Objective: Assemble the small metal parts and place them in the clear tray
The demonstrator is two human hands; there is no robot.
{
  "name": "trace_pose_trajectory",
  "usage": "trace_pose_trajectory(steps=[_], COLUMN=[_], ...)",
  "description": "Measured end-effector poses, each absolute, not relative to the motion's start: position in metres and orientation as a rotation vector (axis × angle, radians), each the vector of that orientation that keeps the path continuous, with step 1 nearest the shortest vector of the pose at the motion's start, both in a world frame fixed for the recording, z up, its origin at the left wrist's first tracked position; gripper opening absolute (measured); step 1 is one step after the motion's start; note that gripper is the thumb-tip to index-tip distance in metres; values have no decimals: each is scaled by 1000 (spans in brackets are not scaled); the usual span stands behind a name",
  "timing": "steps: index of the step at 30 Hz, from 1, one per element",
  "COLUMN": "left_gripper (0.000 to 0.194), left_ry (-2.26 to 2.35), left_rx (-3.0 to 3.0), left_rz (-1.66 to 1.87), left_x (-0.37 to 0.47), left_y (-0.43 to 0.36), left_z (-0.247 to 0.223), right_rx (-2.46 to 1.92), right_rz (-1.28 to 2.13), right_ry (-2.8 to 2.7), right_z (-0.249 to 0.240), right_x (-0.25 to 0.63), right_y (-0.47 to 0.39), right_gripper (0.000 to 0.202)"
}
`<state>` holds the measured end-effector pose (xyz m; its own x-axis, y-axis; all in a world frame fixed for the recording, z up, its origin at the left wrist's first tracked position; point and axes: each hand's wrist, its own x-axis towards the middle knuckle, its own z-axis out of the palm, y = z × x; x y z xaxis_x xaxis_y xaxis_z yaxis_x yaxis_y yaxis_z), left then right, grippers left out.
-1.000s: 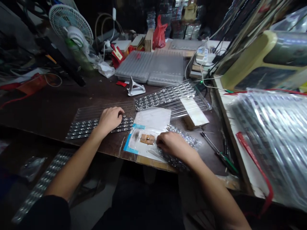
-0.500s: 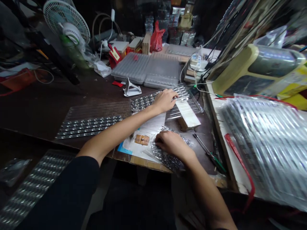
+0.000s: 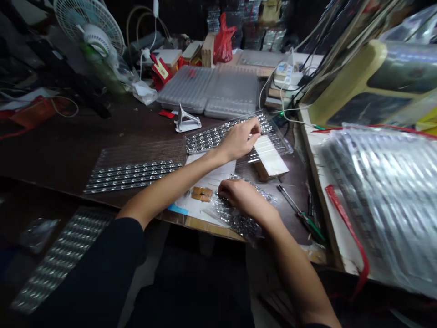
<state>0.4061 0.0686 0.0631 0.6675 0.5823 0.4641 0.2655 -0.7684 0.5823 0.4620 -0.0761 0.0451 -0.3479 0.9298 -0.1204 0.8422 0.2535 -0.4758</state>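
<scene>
My left hand [image 3: 241,136] is over the right part of a clear tray [image 3: 205,139] with rows of metal rods, its fingers pinched near the rods; what they hold is too small to make out. My right hand [image 3: 241,195] rests with curled fingers at a plastic bag of small metal parts [image 3: 241,223], its fingertips partly hidden. Left of that hand lies a brown wooden piece [image 3: 201,194] on white paper. The tray's right end meets a white-topped block [image 3: 271,157]. A second tray of rods [image 3: 131,175] lies to the left.
A screwdriver [image 3: 303,216] lies right of the bag. Stacked plastic trays [image 3: 385,196] fill the right side behind a wooden edge [image 3: 319,182]. A white stand [image 3: 187,120] and closed clear cases [image 3: 232,91] are farther back. A fan [image 3: 92,29] stands back left.
My left hand has shifted slightly right along the tray, and its fingers are now more pinched and raised. My right hand stays at the bag. The camera view has shifted a little.
</scene>
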Motion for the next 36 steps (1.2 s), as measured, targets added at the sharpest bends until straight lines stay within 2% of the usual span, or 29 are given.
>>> trace_pose_trajectory(steps=[4,11,17,36], left_gripper=[14,15,12,5], left_ry=[789,1142,1103,1027], left_rx=[2006,1920,2023,2120], left_rz=[1014,746,751,867], left_x=[325,225,221,223], left_y=[24,-26,-29,-32], left_z=[56,7,-7,-10], right_rx=[-1636,-1694,-1616,-1599], right_rz=[617,595,644,673], right_ry=[-2228,-2098,-2090,-2081], right_z=[39,36,31,19], right_x=[467,451,440,438], right_y=[-73,-72,-67,-63], right_gripper=[24,23,23,22])
